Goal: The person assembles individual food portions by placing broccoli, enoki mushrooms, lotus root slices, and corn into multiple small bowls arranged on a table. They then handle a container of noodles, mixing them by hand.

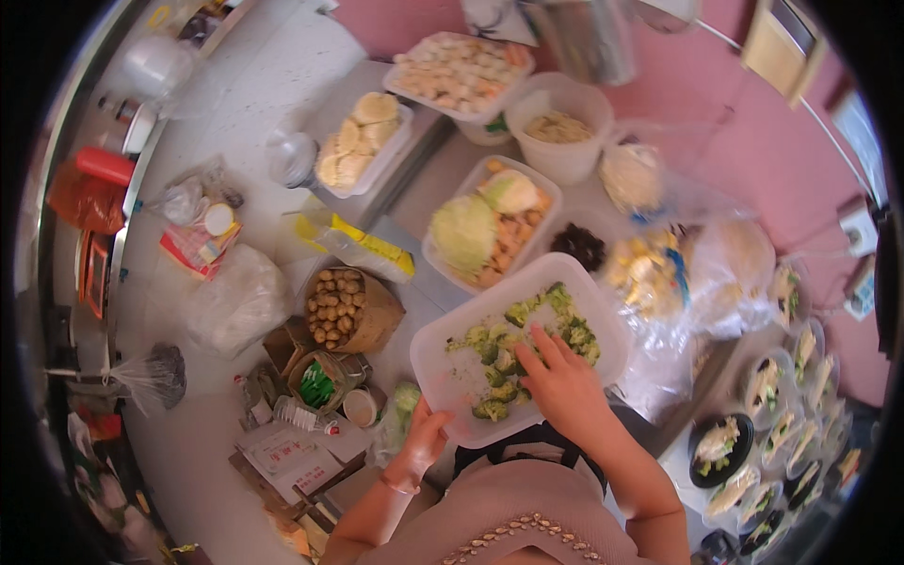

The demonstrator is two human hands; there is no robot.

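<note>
A white rectangular tray (443, 358) holds cut green broccoli pieces (504, 353). My left hand (426, 438) grips the tray's near left corner and holds it up. My right hand (560, 377) lies palm down inside the tray, fingers spread on the broccoli near its middle. A bracelet circles my left wrist.
Behind the tray stand a tray of cabbage and carrot (490, 226), a tray of buns (363, 141), a tray of mixed pieces (461, 71) and a white tub (565, 122). A basket of small potatoes (344, 306) sits on the floor at left. Several filled bowls (720, 447) stand at right.
</note>
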